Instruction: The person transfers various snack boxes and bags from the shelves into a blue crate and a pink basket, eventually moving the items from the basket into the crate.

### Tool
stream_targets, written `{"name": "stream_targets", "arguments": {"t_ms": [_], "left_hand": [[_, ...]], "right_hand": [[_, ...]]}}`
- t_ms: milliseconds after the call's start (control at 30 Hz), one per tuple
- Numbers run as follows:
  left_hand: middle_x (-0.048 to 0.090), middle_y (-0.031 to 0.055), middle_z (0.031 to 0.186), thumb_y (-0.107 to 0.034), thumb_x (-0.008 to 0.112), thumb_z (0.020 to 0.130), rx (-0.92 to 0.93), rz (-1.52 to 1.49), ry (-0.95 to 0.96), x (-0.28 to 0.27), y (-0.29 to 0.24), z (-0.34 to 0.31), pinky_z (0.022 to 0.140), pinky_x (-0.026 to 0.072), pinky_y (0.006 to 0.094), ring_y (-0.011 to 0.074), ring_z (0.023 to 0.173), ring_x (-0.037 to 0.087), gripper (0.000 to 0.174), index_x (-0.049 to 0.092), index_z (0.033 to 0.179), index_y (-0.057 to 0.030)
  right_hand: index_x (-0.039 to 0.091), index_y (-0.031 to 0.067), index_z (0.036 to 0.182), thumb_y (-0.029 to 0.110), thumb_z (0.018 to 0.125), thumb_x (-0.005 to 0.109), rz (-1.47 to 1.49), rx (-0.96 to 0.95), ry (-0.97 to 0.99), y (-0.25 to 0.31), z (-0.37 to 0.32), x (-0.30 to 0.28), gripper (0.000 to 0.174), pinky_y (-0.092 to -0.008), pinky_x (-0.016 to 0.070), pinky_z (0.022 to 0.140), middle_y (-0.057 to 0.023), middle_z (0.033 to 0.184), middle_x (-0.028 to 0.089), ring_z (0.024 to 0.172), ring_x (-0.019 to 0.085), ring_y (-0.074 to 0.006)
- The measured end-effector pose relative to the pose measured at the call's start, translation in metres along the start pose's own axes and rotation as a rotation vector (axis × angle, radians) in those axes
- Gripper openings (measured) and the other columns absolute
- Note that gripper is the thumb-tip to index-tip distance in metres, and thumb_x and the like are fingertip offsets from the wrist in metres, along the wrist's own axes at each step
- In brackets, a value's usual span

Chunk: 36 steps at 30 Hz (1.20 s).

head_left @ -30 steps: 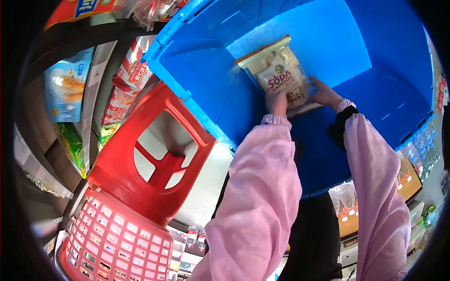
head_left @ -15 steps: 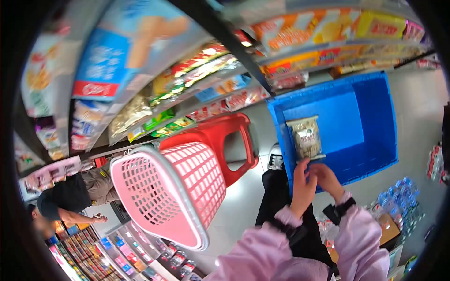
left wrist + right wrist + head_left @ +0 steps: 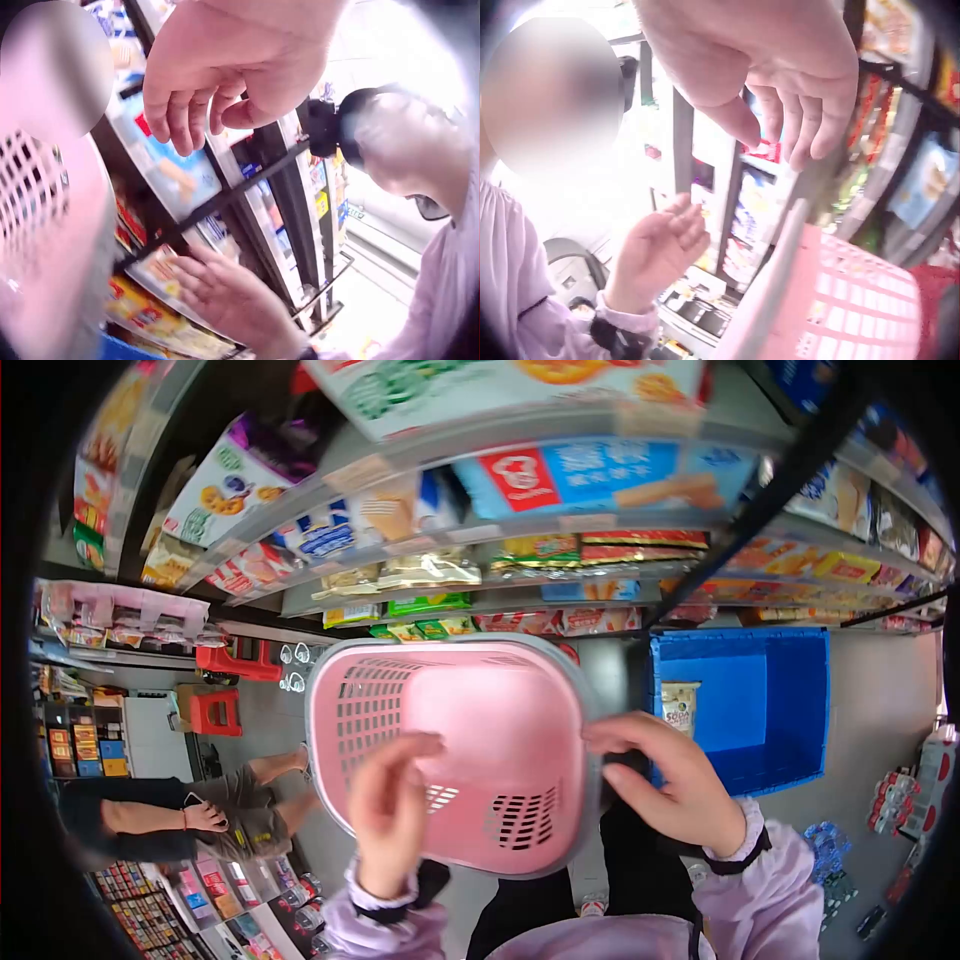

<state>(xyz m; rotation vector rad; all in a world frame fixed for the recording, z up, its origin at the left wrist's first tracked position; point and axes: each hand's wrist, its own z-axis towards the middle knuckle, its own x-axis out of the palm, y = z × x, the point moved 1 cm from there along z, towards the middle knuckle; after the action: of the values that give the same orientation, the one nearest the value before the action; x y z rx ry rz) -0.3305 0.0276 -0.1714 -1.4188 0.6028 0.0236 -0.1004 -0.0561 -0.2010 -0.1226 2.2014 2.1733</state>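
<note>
A pink basket (image 3: 490,710) with a grey rim stands in front of the person, its inside bare. Over its near left part hangs the left hand (image 3: 390,810), fingers loosely bent and holding nothing. At the basket's right rim is the right hand (image 3: 670,780), fingers spread; whether it touches the rim I cannot tell. In the left wrist view the left hand (image 3: 240,67) has relaxed fingers, and in the right wrist view so does the right hand (image 3: 765,75), above the basket's rim. A pack of soda crackers (image 3: 679,705) lies in a blue crate (image 3: 740,785) to the right.
Shelves of packed snacks (image 3: 600,475) run along the far side. Red stools (image 3: 215,712) stand at the left, near another person's arm (image 3: 150,817) and legs. Bottle packs (image 3: 893,800) are on the floor at the right.
Both hands have left the cracker pack, which stays in the blue crate, and moved left to the pink basket. The head view has swung left toward the shelves.
</note>
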Motion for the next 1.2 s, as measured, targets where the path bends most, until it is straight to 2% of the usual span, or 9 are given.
{"name": "stream_targets", "arguments": {"t_ms": [167, 233, 367, 467, 600, 867, 1000, 1133, 1200], "left_hand": [[0.055, 0.0147, 0.104, 0.000, 0.044, 0.081, -0.046, 0.045, -0.051, -0.139, 0.098, 0.087, 0.085, 0.0406, 0.0297, 0.0206, 0.097, 0.053, 0.028, 0.047, 0.109, 0.0045], [0.054, 0.0185, 0.106, -0.002, 0.047, 0.078, 0.066, 0.445, 0.051, -0.187, 0.150, 0.127, 0.085, 0.0405, 0.0314, 0.0245, 0.099, 0.053, 0.034, 0.046, 0.112, 0.0052], [0.055, 0.0234, 0.102, -0.015, 0.052, 0.077, -0.148, 0.555, 0.257, -0.249, 0.266, 0.217, 0.083, 0.0416, 0.0347, 0.0307, 0.096, 0.054, 0.041, 0.046, 0.113, 0.0061], [0.057, 0.0202, 0.099, -0.021, 0.051, 0.079, -0.203, 0.565, 0.208, -0.259, 0.329, 0.275, 0.078, 0.0427, 0.0342, 0.0292, 0.090, 0.056, 0.041, 0.048, 0.111, 0.0050], [0.057, 0.0120, 0.101, -0.023, 0.051, 0.082, -0.096, 0.649, 0.047, -0.233, 0.366, 0.317, 0.075, 0.0430, 0.0313, 0.0205, 0.089, 0.055, 0.038, 0.050, 0.111, 0.0006], [0.056, 0.0105, 0.104, -0.025, 0.050, 0.085, -0.488, 0.087, 0.140, -0.258, 0.394, 0.329, 0.075, 0.0457, 0.0311, 0.0192, 0.090, 0.056, 0.034, 0.049, 0.112, -0.0042], [0.055, 0.0099, 0.106, -0.027, 0.049, 0.086, -0.596, -0.271, 0.192, -0.275, 0.367, 0.303, 0.075, 0.0472, 0.0310, 0.0188, 0.092, 0.056, 0.035, 0.048, 0.113, -0.0051], [0.055, 0.0107, 0.109, -0.034, 0.048, 0.087, -0.755, -0.490, 0.246, -0.292, 0.328, 0.262, 0.078, 0.0482, 0.0315, 0.0196, 0.093, 0.057, 0.044, 0.044, 0.116, -0.0011], [0.055, 0.0118, 0.110, -0.034, 0.045, 0.089, -0.790, -0.563, 0.174, -0.297, 0.300, 0.238, 0.080, 0.0479, 0.0318, 0.0208, 0.094, 0.058, 0.044, 0.043, 0.118, -0.0011]], "right_hand": [[0.046, -0.0094, 0.107, 0.003, 0.075, 0.045, -0.452, -0.483, 0.129, 0.008, 0.147, 0.113, 0.035, -0.0394, 0.0437, 0.078, -0.0256, 0.103, 0.052, 0.094, 0.054, -0.0341], [0.037, -0.0096, 0.115, 0.007, 0.079, 0.046, -0.626, -0.154, 0.492, -0.009, 0.221, 0.150, 0.041, -0.0391, 0.0408, 0.083, -0.0271, 0.105, 0.051, 0.099, 0.052, -0.0352], [0.055, -0.0105, 0.085, 0.003, 0.066, 0.052, -0.801, 0.065, 0.353, -0.058, 0.333, 0.197, 0.024, -0.0407, 0.0473, 0.065, -0.0276, 0.085, 0.058, 0.080, 0.060, -0.0340], [0.049, -0.0053, 0.109, 0.005, 0.071, 0.049, -0.896, 0.278, 0.512, -0.078, 0.382, 0.207, 0.040, -0.0407, 0.0444, 0.077, -0.0241, 0.097, 0.058, 0.089, 0.057, -0.0347], [0.044, 0.0083, 0.121, 0.012, 0.078, 0.045, -0.731, 0.268, 0.396, -0.081, 0.393, 0.214, 0.043, -0.0373, 0.0378, 0.088, -0.0216, 0.113, 0.050, 0.105, 0.048, -0.0330], [0.052, 0.0052, 0.113, 0.033, 0.083, 0.055, -0.251, 0.366, 0.219, -0.116, 0.404, 0.218, 0.041, -0.0296, 0.0368, 0.087, -0.0115, 0.112, 0.053, 0.103, 0.048, -0.0205], [0.039, -0.0018, 0.122, 0.014, 0.073, 0.065, 0.002, 0.421, 0.406, -0.102, 0.396, 0.220, 0.058, -0.0293, 0.0361, 0.086, -0.0127, 0.111, 0.050, 0.101, 0.046, -0.0178], [0.045, -0.0060, 0.108, 0.015, 0.075, 0.064, 0.024, 0.321, 0.614, -0.080, 0.388, 0.227, 0.044, -0.0316, 0.0393, 0.082, -0.0118, 0.101, 0.054, 0.094, 0.050, -0.0152], [0.037, -0.0065, 0.118, 0.024, 0.075, 0.064, 0.073, 0.342, 0.744, -0.075, 0.388, 0.234, 0.060, -0.0290, 0.0367, 0.086, -0.0163, 0.113, 0.046, 0.103, 0.045, -0.0193]]}}
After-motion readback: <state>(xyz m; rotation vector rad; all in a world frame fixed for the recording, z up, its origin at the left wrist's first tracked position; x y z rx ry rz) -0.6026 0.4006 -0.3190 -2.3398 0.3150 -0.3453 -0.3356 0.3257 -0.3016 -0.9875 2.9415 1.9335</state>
